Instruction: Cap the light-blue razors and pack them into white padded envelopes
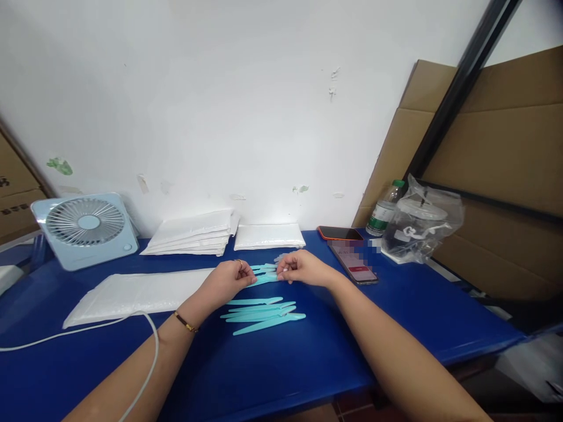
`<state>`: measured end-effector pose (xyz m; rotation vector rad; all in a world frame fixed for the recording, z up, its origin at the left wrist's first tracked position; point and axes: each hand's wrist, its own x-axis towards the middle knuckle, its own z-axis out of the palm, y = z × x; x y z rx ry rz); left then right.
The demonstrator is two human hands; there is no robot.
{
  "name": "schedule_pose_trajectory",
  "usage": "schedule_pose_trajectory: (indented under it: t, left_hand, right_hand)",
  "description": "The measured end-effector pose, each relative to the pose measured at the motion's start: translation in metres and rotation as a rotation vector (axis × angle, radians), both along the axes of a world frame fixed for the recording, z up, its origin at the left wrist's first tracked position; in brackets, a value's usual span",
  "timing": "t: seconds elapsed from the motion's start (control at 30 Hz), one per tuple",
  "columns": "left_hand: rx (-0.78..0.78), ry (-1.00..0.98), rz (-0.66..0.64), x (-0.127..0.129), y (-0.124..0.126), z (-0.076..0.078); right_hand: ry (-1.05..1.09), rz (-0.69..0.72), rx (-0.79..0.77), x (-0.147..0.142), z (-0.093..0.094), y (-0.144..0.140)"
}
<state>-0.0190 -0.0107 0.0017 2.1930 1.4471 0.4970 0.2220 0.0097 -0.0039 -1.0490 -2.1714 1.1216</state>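
Both hands meet over the middle of the blue table (pixel 281 363). My left hand (pixel 229 278) and my right hand (pixel 303 266) pinch opposite ends of a small bunch of teal plastic sticks (pixel 265 274), held just above the table. Several more teal sticks (pixel 264 313) lie loose on the table right below the hands. A gold bracelet sits on my left wrist and a ring on one left finger.
A white padded mailer (pixel 136 293) lies left of the hands, with stacks of mailers (pixel 193 234) at the wall. A pale blue fan (pixel 85 228) stands far left, its white cable (pixel 88 331) crossing the table. Two phones (pixel 354 261), a bottle and a bagged jar (pixel 417 225) sit right.
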Motion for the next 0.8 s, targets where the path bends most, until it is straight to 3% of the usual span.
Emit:
schedule_pose_trajectory:
  t: [0.1,0.17,0.3,0.43,0.6,0.7,0.8]
  left_hand:
    - [0.128,0.032,0.029,-0.002,-0.001,0.004]
    - [0.117,0.069,-0.014,-0.004,-0.003,0.007]
    - [-0.037,0.156,-0.181,-0.005,-0.007,0.012]
    - [-0.068,0.213,-0.213,-0.003,-0.008,0.01]
    - [0.057,0.268,-0.188,0.001,-0.009,0.003]
    - [0.138,0.311,-0.159,0.003,-0.01,0.002]
    - [0.149,0.295,-0.135,0.003,-0.009,0.004]
  right_hand:
    - [-0.088,-0.196,0.221,0.009,-0.002,0.007]
    - [-0.197,-0.28,0.346,0.019,-0.001,0.012]
    - [-0.362,-0.257,0.414,0.03,-0.003,0.017]
    - [-0.444,-0.187,0.481,0.023,-0.007,0.016]
    - [-0.534,-0.222,0.513,0.016,-0.006,0.014]
    - [-0.435,-0.204,0.48,0.017,-0.002,0.01]
    - [-0.286,-0.135,0.341,0.019,0.004,0.004]
